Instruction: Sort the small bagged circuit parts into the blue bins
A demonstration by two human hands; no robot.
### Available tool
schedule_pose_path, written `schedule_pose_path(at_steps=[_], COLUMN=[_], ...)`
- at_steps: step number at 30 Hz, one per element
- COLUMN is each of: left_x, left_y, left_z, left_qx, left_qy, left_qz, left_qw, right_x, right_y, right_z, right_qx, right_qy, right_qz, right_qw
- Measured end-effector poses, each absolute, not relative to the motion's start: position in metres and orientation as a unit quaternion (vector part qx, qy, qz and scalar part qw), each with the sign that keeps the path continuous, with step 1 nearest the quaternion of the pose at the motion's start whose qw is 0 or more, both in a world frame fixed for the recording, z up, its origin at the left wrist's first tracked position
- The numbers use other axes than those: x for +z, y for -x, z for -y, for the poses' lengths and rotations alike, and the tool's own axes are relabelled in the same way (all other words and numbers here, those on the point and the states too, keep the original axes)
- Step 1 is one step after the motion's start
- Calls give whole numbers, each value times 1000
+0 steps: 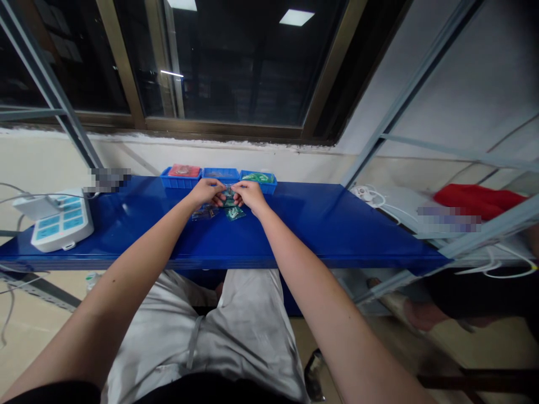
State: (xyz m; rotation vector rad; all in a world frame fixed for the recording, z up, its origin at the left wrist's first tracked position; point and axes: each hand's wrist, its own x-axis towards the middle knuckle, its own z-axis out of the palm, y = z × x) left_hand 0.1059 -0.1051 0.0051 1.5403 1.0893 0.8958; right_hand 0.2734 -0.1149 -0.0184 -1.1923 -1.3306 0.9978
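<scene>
Over the blue table, my left hand (207,192) and my right hand (250,196) meet, each with its fingers pinched on a small clear plastic bag (228,193). What the bag contains is too small to make out. Just below it, a green-tinted packet (234,212) with pale pieces lies on the table. Partly under my left hand rests another small clear packet (205,212) with dark contents. Behind my hands stand three blue bins: the left bin (181,181) bears a red packet (185,170), the middle bin (220,173) sits between, and the right bin (269,187) holds green packets (257,177).
A white power strip (63,220) with blue sockets and a plugged-in adapter stands at the left of the blue table (320,224). Grey metal shelf posts rise at both sides. At right are white cables (370,194), a red cloth (475,201) and a blurred person's leg.
</scene>
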Motion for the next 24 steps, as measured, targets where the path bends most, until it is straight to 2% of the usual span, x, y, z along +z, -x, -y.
schedule_pose_path(at_steps=[11,15,24], left_x=[-2,-2,-7], left_y=[-108,-109,-110], left_z=[103,103,98], left_qx=[422,463,472], left_qy=[-624,-635,-649], left_qz=[-404,-395,-384], left_qw=[518,477,458], right_x=[-17,-16,-25], right_y=[-275,-274,-275], right_z=[115,115,103], right_qx=[475,496,316], right_qy=[448,408,430], right_qz=[530,533,608], right_qw=[540,551,587])
